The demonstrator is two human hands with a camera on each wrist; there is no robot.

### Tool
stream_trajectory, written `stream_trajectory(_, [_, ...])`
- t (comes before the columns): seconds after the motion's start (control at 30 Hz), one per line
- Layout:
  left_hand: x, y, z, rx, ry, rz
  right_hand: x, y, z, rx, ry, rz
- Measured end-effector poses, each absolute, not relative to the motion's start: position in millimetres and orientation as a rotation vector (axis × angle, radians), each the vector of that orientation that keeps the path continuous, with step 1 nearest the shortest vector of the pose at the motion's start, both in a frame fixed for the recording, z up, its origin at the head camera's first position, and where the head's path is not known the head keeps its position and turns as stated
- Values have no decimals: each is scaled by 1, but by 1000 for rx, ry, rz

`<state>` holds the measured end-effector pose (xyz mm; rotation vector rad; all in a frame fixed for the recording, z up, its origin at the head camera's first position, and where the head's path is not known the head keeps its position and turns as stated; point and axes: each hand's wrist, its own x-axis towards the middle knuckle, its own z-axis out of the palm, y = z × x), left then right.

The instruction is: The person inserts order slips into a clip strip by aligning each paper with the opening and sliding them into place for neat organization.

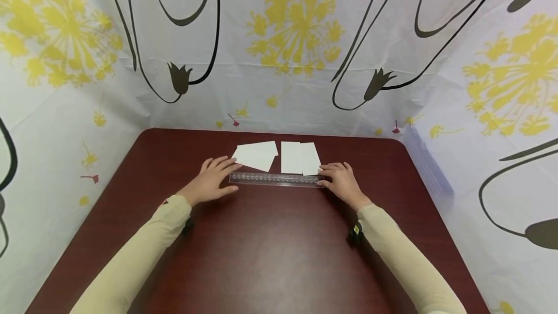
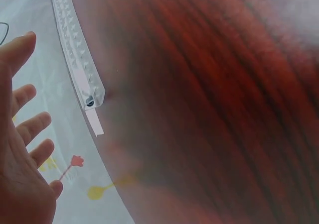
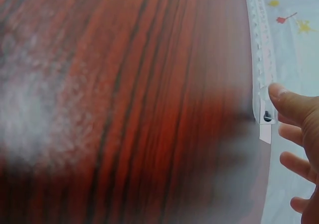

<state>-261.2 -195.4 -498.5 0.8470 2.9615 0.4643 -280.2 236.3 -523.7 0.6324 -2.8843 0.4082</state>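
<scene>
A long clear plastic strip (image 1: 275,180) with a row of round bumps lies crosswise on the table. My left hand (image 1: 211,180) is spread at its left end, palm facing the strip; in the left wrist view the fingers (image 2: 34,128) stand apart from it. At the opposite end is my right hand (image 1: 342,183), its thumb (image 3: 285,100) overlapping the strip's edge in the right wrist view. The other fingers there are loosely spread. Whether that thumb presses on the plastic I cannot tell. A small dark round spot (image 3: 267,116) marks the strip's end.
Behind the strip lie overlapping white paper pieces (image 1: 257,155) on the left and two white cards (image 1: 290,157) side by side on the right. The dark red wooden table (image 1: 279,256) ends at a flower-printed white sheet (image 1: 270,86) hanging around its back and sides.
</scene>
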Motion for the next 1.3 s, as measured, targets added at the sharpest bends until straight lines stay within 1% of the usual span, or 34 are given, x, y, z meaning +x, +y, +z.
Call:
stream_trajectory(0.6, [-279,-195,-489,840,2968,446,-287,239,-526,650,-2895,402])
stream_trajectory(0.93, [-287,-195,-490,860,2978,449,-285,246,-529,614,-2928,432])
stream_trajectory(1.3, [-291,-196,-492,805,2957,473,-280,252,-531,588,-2956,496])
